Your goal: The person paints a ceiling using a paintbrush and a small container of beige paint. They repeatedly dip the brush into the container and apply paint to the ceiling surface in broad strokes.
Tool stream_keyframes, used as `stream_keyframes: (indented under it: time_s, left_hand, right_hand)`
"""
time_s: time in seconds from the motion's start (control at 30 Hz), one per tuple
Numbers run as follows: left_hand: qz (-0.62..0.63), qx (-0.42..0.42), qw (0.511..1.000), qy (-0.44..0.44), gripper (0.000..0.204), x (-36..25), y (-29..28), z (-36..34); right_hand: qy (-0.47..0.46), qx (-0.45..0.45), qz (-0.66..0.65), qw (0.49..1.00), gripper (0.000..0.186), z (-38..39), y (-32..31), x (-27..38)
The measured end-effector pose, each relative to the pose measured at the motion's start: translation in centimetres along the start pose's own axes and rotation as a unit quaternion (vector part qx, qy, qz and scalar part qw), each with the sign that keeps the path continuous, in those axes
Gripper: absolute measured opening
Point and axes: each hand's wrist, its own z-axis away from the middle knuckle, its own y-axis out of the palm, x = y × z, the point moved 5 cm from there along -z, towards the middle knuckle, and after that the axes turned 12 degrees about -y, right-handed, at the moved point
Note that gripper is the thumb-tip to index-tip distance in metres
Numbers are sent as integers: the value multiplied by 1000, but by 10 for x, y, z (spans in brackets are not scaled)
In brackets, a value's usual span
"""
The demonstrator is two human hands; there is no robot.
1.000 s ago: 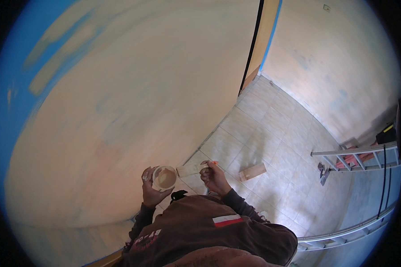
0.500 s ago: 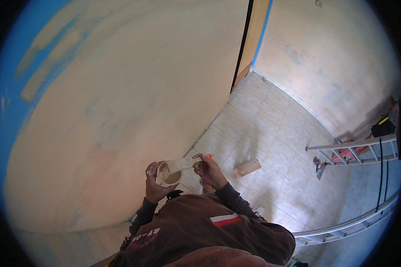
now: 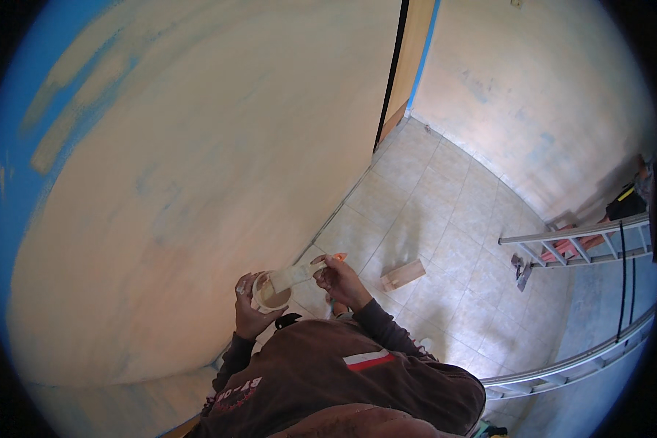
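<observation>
My left hand (image 3: 248, 308) is wrapped round a small round tub (image 3: 275, 298) with pale beige paint in it, its mouth tilted up toward me. In my right hand (image 3: 339, 281) is a wide paintbrush (image 3: 293, 276), gripped by its handle, which has an orange end. The brush's pale, paint-coated head reaches over the tub's rim, and its tip is at the opening. Both hands are close together in front of my body. To the left, a wall (image 3: 197, 182) is coated in beige over blue, with bare blue at its far left edge.
On the tiled floor (image 3: 394, 219) lies a wooden block (image 3: 403, 275). An aluminium ladder (image 3: 577, 246) spans the right side, with a dark cord across it. Beside it are a scraper-like tool (image 3: 521, 274) and piled items. A wooden door frame (image 3: 408, 66) stands beyond the wall.
The brush has tipped down, and its head has moved left and lower into the tub's mouth. The tub and both hands have shifted slightly left with the view.
</observation>
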Motion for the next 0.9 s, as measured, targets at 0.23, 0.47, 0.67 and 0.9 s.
stream_keyframes:
  time_s: [0.23, 0.47, 0.67, 0.9]
  left_hand:
    - [-80, 1, 996, 34, 106, 22, -25, -16]
    - [-31, 28, 999, 0, 97, 57, -76, -35]
    - [86, 27, 996, -24, 108, 92, -92, -27]
    - [47, 7, 999, 24, 111, 79, -80, -14]
  right_hand:
    - [0, 12, -1, 1000, 35, -15, 18, -21]
    - [1, 11, 13, 1000, 36, -49, 41, -78]
    - [23, 9, 56, 998, 42, -57, 48, -107]
    - [27, 29, 61, 997, 42, -41, 53, -92]
